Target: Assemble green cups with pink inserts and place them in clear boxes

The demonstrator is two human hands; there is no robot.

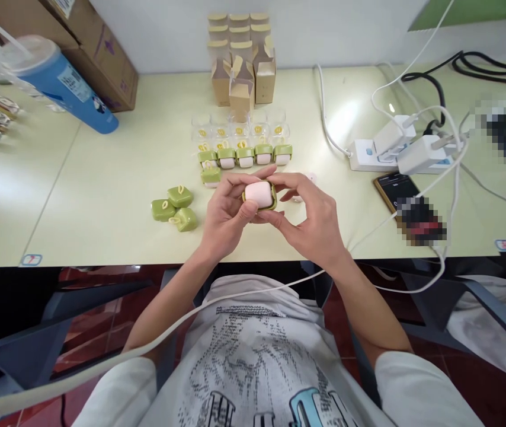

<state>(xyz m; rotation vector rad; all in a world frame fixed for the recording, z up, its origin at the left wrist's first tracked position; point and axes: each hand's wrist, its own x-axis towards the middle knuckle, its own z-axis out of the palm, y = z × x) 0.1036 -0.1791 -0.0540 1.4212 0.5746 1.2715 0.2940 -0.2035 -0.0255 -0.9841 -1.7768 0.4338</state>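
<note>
A small pale pink rounded case [258, 194] sits in a green cover [272, 198], held between both hands above the table. My left hand [229, 214] grips it from the left, its thumb on the pink face. From the right, my right hand [313, 216] pinches the cover's edge with the fingertips. Just beyond are several green-covered pink cases [246, 158] in a row, with one more green case [211, 176] in front of them. Left of my hands lies a cluster of three green covers [183, 219] with pale yellow loops. A pinkish item is partly hidden behind my right hand.
Clear plastic pieces with yellow marks [239, 131] line up behind the row, backed by several small cardboard boxes [241, 89]. A blue tumbler [69, 86] and large cartons [117, 65] occupy the left. At right are a power strip [364, 155], cables and a phone [390, 188].
</note>
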